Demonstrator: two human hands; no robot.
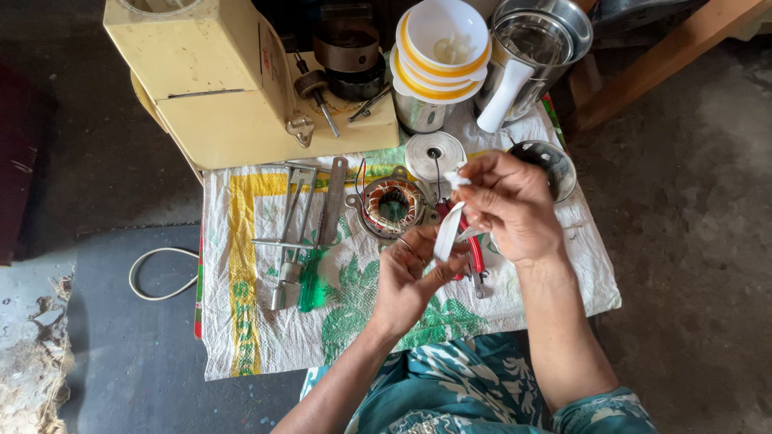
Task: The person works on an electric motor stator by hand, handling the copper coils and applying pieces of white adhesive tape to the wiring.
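My left hand (410, 277) and my right hand (511, 205) hold a white strip of tape (447, 231) between them above the cloth. The left fingers pinch its lower end, and the right fingers pinch the upper end near a white tape roll (434, 154). Just beyond my hands lies a motor stator with copper windings (392, 206). Red-handled pliers (474, 253) lie partly hidden under my hands.
A printed woven sack (265, 321) covers a low table. On it lie a file (330, 201), a green-handled screwdriver (311, 277) and metal tools (289, 233). A cream mixer body (217, 80), steel jars (535, 48) and stacked bowls (442, 44) stand behind. A white cable (161, 277) lies on the floor.
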